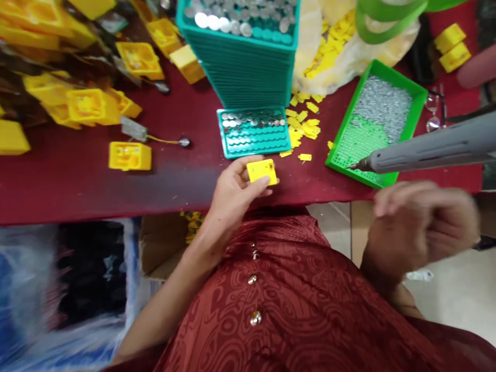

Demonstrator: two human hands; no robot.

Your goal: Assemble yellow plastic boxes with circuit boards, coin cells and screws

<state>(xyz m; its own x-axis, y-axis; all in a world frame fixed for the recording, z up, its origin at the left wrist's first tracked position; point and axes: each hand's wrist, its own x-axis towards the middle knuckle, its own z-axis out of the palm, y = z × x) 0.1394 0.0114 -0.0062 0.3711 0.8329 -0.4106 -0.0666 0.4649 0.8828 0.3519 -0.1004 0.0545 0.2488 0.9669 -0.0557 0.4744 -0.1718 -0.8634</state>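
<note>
My left hand [236, 188] grips a small yellow plastic case [260, 171], thumb across its front face, just in front of the teal tray. Over at the right, my right hand [422, 222] is smeared by motion. Its fingers are curled closed, and anything inside them is hidden. Just above that hand is a grey electric screwdriver [430, 144], which it does not appear to grip. The screwdriver's bit points left over a green basket [336, 157] of small silvery screws [383, 106]. The teal tray [258, 150] carries round silver discs in its back rows.
A tall stack of teal trays [256, 77] stands behind. Small yellow pieces [304, 126] lie scattered beside it, near a bag of more. Open yellow housings [129, 156], some with wired parts, crowd the left. The table's front edge [116, 212] runs before my body.
</note>
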